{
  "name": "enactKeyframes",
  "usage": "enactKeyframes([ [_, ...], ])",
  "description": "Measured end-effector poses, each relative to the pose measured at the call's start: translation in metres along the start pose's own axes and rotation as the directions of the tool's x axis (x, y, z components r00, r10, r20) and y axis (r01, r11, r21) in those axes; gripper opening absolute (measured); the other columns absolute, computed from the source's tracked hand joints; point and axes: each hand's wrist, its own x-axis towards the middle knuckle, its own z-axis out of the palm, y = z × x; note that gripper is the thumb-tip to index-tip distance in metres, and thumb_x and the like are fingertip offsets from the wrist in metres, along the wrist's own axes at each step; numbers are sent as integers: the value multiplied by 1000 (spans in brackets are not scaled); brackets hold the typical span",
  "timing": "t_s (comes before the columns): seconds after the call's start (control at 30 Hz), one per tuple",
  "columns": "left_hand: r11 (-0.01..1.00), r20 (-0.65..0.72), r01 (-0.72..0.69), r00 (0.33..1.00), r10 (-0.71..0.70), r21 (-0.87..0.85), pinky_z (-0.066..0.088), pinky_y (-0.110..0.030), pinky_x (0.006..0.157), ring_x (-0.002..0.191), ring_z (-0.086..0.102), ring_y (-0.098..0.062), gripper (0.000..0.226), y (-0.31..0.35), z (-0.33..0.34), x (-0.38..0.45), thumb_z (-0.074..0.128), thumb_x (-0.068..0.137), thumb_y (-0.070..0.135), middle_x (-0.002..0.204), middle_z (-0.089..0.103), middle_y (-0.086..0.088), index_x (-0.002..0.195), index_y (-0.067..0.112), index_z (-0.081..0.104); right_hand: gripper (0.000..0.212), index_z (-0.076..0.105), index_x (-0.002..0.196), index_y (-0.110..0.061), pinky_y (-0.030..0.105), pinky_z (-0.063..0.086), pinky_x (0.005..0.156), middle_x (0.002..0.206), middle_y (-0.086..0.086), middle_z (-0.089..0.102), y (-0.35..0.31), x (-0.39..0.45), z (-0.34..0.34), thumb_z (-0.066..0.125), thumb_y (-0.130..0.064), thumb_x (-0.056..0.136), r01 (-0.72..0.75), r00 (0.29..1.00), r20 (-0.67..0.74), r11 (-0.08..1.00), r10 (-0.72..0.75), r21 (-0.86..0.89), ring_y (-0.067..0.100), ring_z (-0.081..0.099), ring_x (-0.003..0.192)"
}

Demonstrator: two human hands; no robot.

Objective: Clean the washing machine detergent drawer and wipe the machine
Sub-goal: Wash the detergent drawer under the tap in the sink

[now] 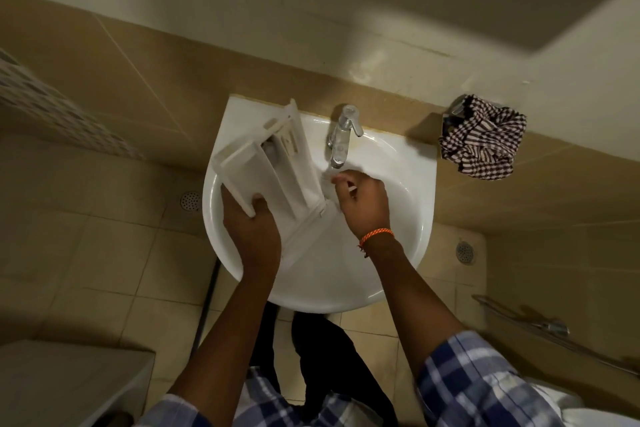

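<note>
The detergent drawer (273,163) is out of the machine and is held tilted over the white washbasin (408,218), not lying in it. Its long axis goes from the far left rim of the basin down toward the person, and its front panel (311,243) is the near end, low over the bowl between the two wrists. The left hand (252,225) holds the drawer from below at the near left corner, with the thumb pressed on the wall and the other fingers hidden under it. The right hand (360,201) is just beside the right wall of the drawer, directly under the spout of the chrome tap (341,139); its fingers are curled together, but I cannot tell if they pinch a small part or only rub in the water. So the drawer lies to the left of the right fingers, and I judge that the next move is to bring its open compartments sideways under the spout, while the left hand, which is nearer, carries the weight. A checked cloth (485,139) lies bunched on the ledge right of the basin, well apart, probably for wiping the machine later.
</note>
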Motion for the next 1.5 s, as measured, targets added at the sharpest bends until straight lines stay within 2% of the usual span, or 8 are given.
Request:
enactKeyframes([
  [0.3, 978, 308, 207, 930, -201, 14, 56, -43, 96, 102, 64, -8, 51, 27, -9, 20, 74, 96, 11, 113, 65, 10, 135, 29, 45, 42, 59, 141, -18, 41, 60, 88, 136, 0, 60, -26, 25, -16, 54, -12, 99, 5, 966, -258, 1000, 1, 22, 14, 67, 109],
  [0.53, 984, 407, 179, 899, -161, -7, 64, -25, 69, 112, 69, -11, 62, 34, -19, 27, 78, 96, 22, 122, 70, 10, 150, 25, 48, 33, 74, 122, -8, 37, 56, 93, 118, 12, 73, -54, 34, -13, 56, -3, 96, -53, 951, -302, 998, 61, 36, 32, 69, 108],
  [0.63, 983, 389, 183, 907, -161, -19, 67, -33, 79, 114, 72, -15, 61, 37, -19, 25, 76, 95, 43, 126, 73, 6, 149, 28, 52, 32, 76, 117, -8, 39, 57, 93, 110, 9, 72, -53, 35, -9, 58, 0, 91, -55, 957, -276, 992, 86, 117, 26, 69, 102],
  [0.8, 905, 387, 404, 862, -328, -133, 64, -48, 90, 114, 73, -19, 52, 47, -17, 18, 66, 95, 61, 125, 75, 6, 140, 37, 58, 54, 68, 137, -8, 8, 40, 104, 134, 7, 68, -41, 23, -29, 50, 14, 91, -1, 992, -122, 993, 16, 118, 14, 61, 122],
  [0.97, 690, 464, 706, 670, -579, -159, 64, -52, 90, 118, 74, -30, 101, 50, -22, 18, 77, 60, 88, 126, 78, -7, 139, 27, 64, 40, 78, 113, -12, 37, 56, 100, 114, 2, 77, -39, 7, -45, 50, 6, 91, 28, 967, -253, 993, 1, 111, 21, 70, 108],
  [1.17, 826, 479, 528, 787, -390, -195, 55, -61, 107, 119, 73, -35, 98, 62, -20, 8, 78, 61, 90, 127, 77, -10, 138, 30, 68, 30, 76, 112, -16, 42, 57, 87, 109, -1, 74, -30, -6, -74, 54, -4, 97, 106, 945, -307, 994, -109, -27, 20, 64, 106],
  [1.37, 903, 496, 358, 844, -205, -238, 53, -60, 109, 126, 70, -32, 93, 82, -6, -10, 78, 70, 83, 135, 73, -7, 145, 32, 62, 17, 70, 113, -12, 46, 51, 84, 110, 8, 61, -18, -3, -124, 61, -11, 98, 38, 783, -605, 983, -141, -181, 26, 51, 103],
  [1.5, 872, 588, 417, 783, -202, -255, 48, -65, 113, 131, 66, -39, 85, 91, 11, -20, 74, 80, 77, 141, 69, -14, 147, 27, 62, 62, 51, 146, -19, 53, 36, 119, 146, 8, 50, 1, 11, -158, 71, -41, 91, -7, 844, -520, 967, -132, -256, 29, 44, 136],
])
